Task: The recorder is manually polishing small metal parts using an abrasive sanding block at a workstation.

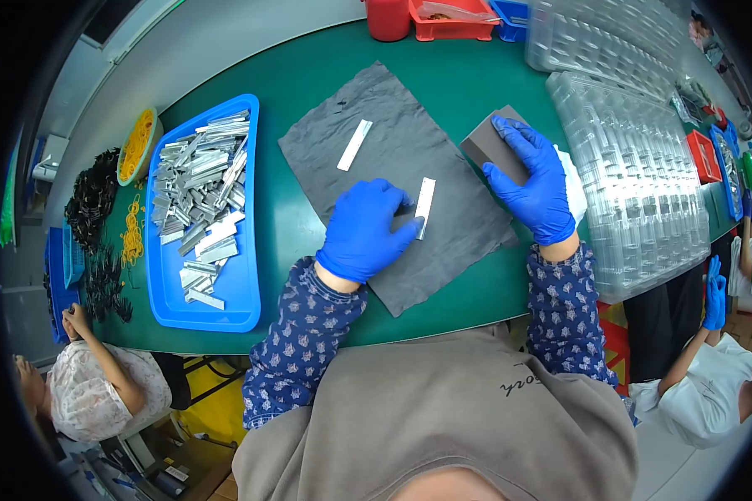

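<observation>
A dark grey cloth (376,92) lies on the green table with two narrow silvery metal strips on it. My left hand (363,234), in a blue glove, rests on the cloth beside the nearer metal strip (424,204). Its thumb tip reaches the strip's lower end, with the thumb and forefinger apart. The other metal strip (354,146) lies farther off, up and to the left. My gloved right hand (533,184) grips a grey rectangular block (489,149) at the cloth's right edge, fingers over its top and thumb along its near side.
Left stands a blue tray (246,313) heaped with metal strips. Beyond it are a bowl of yellow bands (138,146) and black pieces (92,196). Clear plastic trays (635,184) are stacked right; a red bin (451,29) stands at the back. People sit on both sides.
</observation>
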`<action>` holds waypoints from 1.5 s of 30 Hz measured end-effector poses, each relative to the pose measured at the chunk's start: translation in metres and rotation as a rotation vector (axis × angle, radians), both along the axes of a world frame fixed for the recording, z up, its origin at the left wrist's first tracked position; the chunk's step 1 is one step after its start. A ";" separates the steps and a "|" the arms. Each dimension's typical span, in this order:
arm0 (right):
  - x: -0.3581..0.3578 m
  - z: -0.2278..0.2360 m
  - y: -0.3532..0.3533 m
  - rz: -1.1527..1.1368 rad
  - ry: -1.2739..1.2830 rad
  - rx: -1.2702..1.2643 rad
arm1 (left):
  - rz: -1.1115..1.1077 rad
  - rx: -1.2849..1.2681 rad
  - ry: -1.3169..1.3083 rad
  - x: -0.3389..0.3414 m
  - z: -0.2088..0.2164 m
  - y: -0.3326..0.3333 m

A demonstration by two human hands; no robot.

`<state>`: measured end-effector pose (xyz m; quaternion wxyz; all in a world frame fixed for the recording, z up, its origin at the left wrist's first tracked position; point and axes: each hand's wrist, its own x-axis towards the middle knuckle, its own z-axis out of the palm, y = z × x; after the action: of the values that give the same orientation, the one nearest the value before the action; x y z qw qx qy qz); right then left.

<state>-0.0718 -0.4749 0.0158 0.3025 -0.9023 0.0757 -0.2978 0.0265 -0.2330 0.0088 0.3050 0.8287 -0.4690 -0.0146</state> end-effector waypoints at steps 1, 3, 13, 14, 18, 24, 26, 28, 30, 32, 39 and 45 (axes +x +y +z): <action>0.000 0.000 0.000 0.013 0.001 -0.009 | 0.000 0.002 -0.001 -0.003 0.000 -0.003; -0.001 -0.001 0.000 0.014 0.001 -0.011 | 0.042 0.108 -0.058 -0.008 -0.002 -0.006; 0.000 -0.005 0.000 0.010 -0.008 0.030 | 0.155 0.135 -0.077 -0.007 -0.008 -0.007; -0.001 -0.004 0.000 0.015 -0.008 0.028 | 0.166 0.079 -0.077 -0.005 -0.007 -0.005; 0.001 -0.003 0.002 0.045 0.013 0.084 | 0.187 -0.001 -0.061 -0.002 0.003 0.004; 0.002 -0.003 0.001 0.062 0.023 0.085 | 0.183 -0.164 -0.075 0.003 0.010 0.008; 0.002 -0.003 0.002 0.067 0.022 0.079 | 0.187 -0.186 -0.067 0.002 0.013 0.009; 0.002 -0.004 0.001 0.070 0.006 0.082 | 0.189 -0.209 -0.059 0.001 0.017 0.010; 0.002 -0.005 0.001 0.069 0.011 0.064 | 0.195 -0.230 -0.014 0.000 0.020 0.011; 0.002 -0.005 0.001 0.069 0.013 0.047 | 0.200 -0.233 0.000 0.000 0.020 0.013; 0.000 -0.006 0.003 0.072 0.023 0.049 | 0.179 -0.393 -0.012 0.001 0.015 0.013; 0.002 -0.006 0.002 0.094 0.012 0.067 | 0.185 -0.434 0.004 0.002 0.016 0.011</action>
<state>-0.0702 -0.4727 0.0094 0.3455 -0.8961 0.0452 -0.2751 0.0281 -0.2217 0.0244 0.4770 0.7832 -0.3826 0.1129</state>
